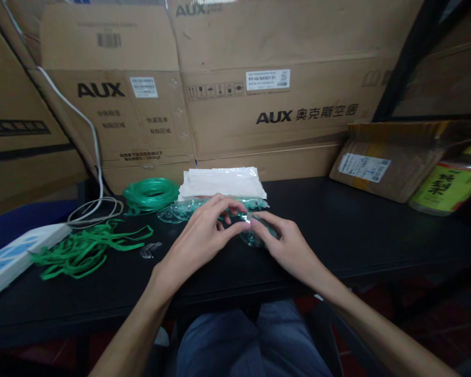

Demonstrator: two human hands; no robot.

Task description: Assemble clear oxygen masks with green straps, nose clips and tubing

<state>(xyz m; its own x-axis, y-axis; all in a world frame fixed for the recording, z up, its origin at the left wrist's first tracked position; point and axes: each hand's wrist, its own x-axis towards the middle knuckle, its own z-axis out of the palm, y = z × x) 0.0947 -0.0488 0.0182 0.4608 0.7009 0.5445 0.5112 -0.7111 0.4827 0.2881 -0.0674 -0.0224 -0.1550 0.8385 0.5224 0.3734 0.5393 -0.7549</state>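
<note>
Just right of the frame's centre, the left hand [214, 222] and the right hand [284, 235] pinch a clear, green-tinted plastic piece [251, 240] between thumbs and fingertips, with a shiny spot at the pinch. It looks light and thin-walled — probably flexible, a little slick, easy to crease — so its edge seems the safest hold. Just behind, similar clear pieces [173, 212] lie before white packets [220, 184]; left of centre sits coiled green tubing [151, 192], with green straps [80, 250] at lower left.
</note>
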